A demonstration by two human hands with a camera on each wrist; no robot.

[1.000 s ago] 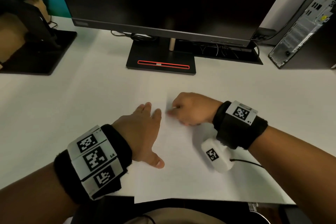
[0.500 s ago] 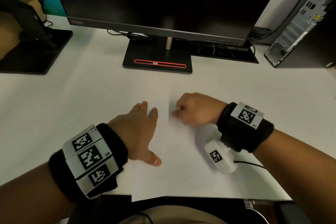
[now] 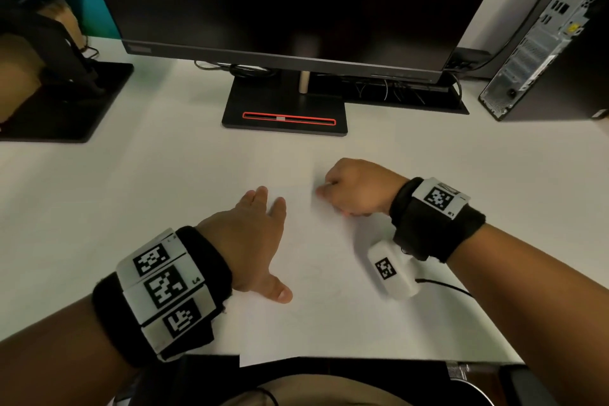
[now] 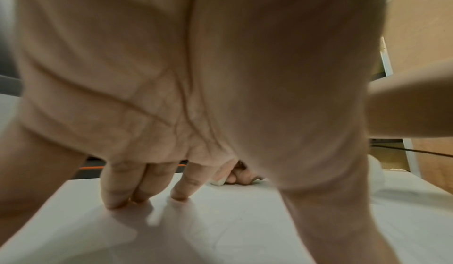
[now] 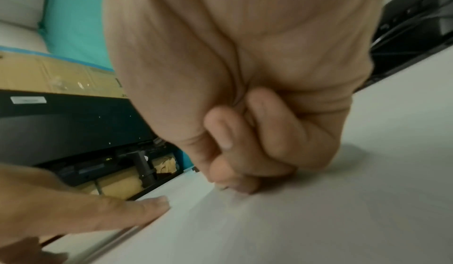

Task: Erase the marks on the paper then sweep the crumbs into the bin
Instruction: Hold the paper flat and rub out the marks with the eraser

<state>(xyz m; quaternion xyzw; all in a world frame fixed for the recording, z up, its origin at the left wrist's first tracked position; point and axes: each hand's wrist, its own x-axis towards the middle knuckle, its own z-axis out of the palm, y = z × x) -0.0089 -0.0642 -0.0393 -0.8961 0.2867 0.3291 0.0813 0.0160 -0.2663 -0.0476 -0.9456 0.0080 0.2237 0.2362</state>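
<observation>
A white sheet of paper [image 3: 329, 313] lies on the white desk in front of me, its near corner over the desk's edge. Faint pencil marks [image 3: 313, 273] show near its middle. My left hand [image 3: 250, 241] lies flat on the paper's left part, fingers straight [image 4: 115, 196]. My right hand [image 3: 352, 188] is curled in a fist at the paper's far edge and pinches a small white eraser [image 4: 218, 182] against the sheet; in the right wrist view [image 5: 232, 171] the fingers hide most of it. No crumbs or bin are visible.
A monitor stand [image 3: 285, 109] sits just beyond the paper, under a wide dark monitor [image 3: 286, 3]. A desktop computer tower [image 3: 547, 46] stands at the far right, a second black stand [image 3: 62, 102] at the far left. Cables [image 3: 389, 89] run behind the monitor base.
My right hand has shifted slightly with the eraser at the paper's far edge. The left hand stays flat in the same place on the sheet.
</observation>
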